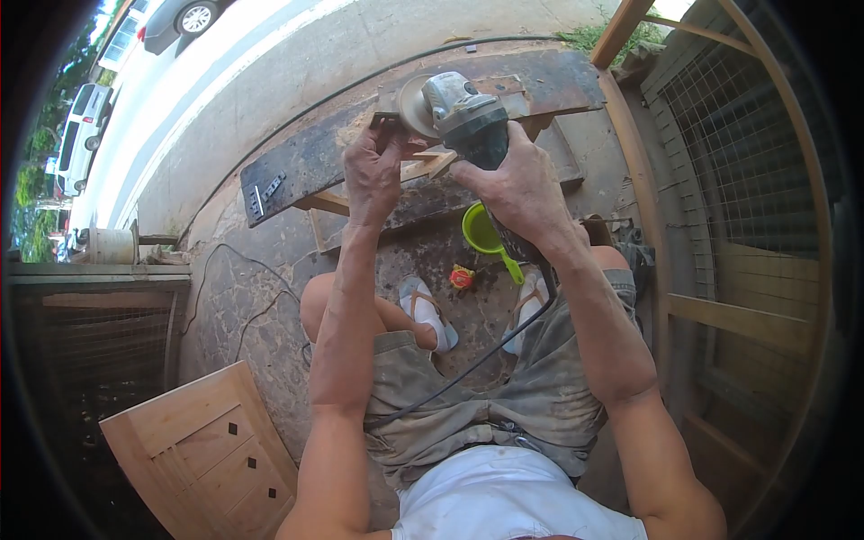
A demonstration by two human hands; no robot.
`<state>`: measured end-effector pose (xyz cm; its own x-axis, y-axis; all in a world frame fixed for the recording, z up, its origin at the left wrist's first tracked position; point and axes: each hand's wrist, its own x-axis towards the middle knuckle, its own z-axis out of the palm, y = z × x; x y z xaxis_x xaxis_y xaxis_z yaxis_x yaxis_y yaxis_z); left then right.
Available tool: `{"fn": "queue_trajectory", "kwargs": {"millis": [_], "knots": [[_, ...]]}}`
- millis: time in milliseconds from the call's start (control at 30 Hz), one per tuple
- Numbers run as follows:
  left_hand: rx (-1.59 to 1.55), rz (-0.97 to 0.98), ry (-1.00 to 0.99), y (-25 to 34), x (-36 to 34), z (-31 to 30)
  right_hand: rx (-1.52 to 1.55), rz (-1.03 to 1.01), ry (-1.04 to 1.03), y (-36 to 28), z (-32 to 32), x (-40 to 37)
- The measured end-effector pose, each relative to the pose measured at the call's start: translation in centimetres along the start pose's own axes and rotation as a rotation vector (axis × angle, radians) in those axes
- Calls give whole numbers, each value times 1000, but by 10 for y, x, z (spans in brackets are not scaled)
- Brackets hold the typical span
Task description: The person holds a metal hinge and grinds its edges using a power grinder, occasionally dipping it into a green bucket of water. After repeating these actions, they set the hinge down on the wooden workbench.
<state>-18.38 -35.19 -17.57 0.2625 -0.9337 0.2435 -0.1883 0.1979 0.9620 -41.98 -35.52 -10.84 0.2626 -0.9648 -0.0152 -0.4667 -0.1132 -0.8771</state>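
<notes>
White shirt (pixel 517 495) and dusty grey shorts (pixel 504 396) fill the near edge, with a black power cord (pixel 477 360) running across the lap and up to the angle grinder (pixel 463 112). The right hand (pixel 522 184) is wrapped tight around the grinder's dark body, fingers closed round it, holding the tool just above the far end of a light wooden piece (pixel 430 165). The grinder's disc (pixel 412 103) sits on its left side, over the work. The left hand (pixel 373 171), just left of the grinder, has its fingers curled and clamped on the same wooden piece, which rests on a dark, worn board (pixel 297 171) lying across the middle of the scene.

Below the board, on the stone floor, a green plastic scoop (pixel 481 229) lies near the right foot, and a small red object (pixel 462 277) sits between the two sandals (pixel 423 306). A carved wooden panel (pixel 202 441) leans at the near left. A wire-mesh frame (pixel 747 117) stands on the right, and a white car (pixel 83 126) is parked at the far left.
</notes>
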Motion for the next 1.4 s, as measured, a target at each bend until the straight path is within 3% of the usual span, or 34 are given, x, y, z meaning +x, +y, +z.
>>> {"fn": "queue_trajectory", "kwargs": {"millis": [1400], "knots": [[-44, -59, -41, -5, -1, 1, -7, 36, -40, -7, -4, -2]]}}
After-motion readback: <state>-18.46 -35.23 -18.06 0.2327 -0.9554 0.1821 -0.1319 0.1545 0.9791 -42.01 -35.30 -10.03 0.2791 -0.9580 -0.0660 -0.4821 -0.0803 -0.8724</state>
